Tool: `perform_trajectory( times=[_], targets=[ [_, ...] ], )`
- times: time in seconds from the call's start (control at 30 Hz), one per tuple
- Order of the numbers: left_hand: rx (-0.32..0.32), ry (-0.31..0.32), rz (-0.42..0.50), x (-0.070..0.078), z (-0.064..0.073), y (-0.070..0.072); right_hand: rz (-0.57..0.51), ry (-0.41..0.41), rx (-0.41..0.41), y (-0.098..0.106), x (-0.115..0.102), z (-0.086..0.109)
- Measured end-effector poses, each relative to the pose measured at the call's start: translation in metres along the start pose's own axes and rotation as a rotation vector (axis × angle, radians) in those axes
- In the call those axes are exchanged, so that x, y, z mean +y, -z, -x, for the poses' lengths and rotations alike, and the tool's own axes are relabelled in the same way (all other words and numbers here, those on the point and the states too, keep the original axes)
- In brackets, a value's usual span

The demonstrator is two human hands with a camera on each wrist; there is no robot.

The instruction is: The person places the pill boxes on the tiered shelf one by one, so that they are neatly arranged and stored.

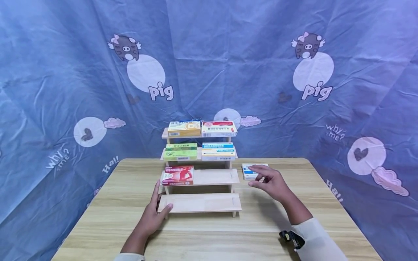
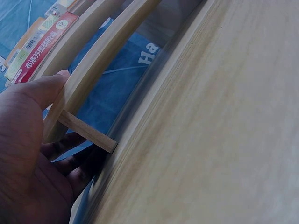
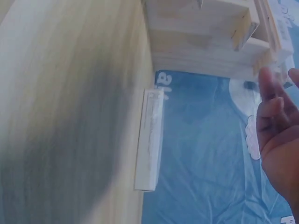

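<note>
A wooden stepped rack [image 1: 200, 203] stands on the table. My left hand [image 1: 152, 216] grips the left end of its lowest step, thumb on the board's edge, fingers beside the leg [image 2: 88, 132]. A red medicine box [image 1: 177, 175] lies on the left of the step above. My right hand [image 1: 270, 182] hovers to the right of the rack, thumb and fingers apart, holding nothing. Partly hidden behind it in the head view, a flat white-and-blue medicine box [image 1: 249, 174] lies on the table; its white side [image 3: 148, 142] shows in the right wrist view, apart from the hand.
The higher steps hold a green box [image 1: 180, 152], a blue-and-white box [image 1: 218, 151], a yellow box [image 1: 184, 128] and a red-and-white box [image 1: 219, 129]. A blue patterned cloth [image 1: 209, 65] hangs behind the wooden table [image 1: 202, 241].
</note>
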State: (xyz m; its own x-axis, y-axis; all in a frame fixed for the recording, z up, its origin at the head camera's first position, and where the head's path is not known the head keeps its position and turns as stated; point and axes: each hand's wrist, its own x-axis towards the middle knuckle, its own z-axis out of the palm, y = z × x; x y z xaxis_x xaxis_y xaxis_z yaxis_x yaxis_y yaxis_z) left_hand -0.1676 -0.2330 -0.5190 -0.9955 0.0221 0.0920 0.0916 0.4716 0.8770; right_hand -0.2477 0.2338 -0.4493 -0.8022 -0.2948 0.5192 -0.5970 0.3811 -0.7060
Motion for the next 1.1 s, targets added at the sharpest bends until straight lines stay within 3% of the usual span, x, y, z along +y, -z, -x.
perform_trajectory(
  times=[0.2,0.43,0.8,1.1],
  targets=[
    [-0.003,0.017,-0.001,0.002,0.001,-0.001,0.026,-0.088,-0.003,0.003,0.008,0.001],
    [0.001,0.012,0.002,0.003,0.001,-0.001,0.129,-0.171,-0.034,0.011,0.018,-0.003],
    [-0.002,0.013,-0.012,0.004,-0.001,0.001,0.093,-0.295,-0.083,0.017,0.035,-0.016],
    [0.0,0.007,-0.002,0.002,0.001,0.0,0.175,-0.348,-0.203,0.023,0.055,-0.029]
  ],
)
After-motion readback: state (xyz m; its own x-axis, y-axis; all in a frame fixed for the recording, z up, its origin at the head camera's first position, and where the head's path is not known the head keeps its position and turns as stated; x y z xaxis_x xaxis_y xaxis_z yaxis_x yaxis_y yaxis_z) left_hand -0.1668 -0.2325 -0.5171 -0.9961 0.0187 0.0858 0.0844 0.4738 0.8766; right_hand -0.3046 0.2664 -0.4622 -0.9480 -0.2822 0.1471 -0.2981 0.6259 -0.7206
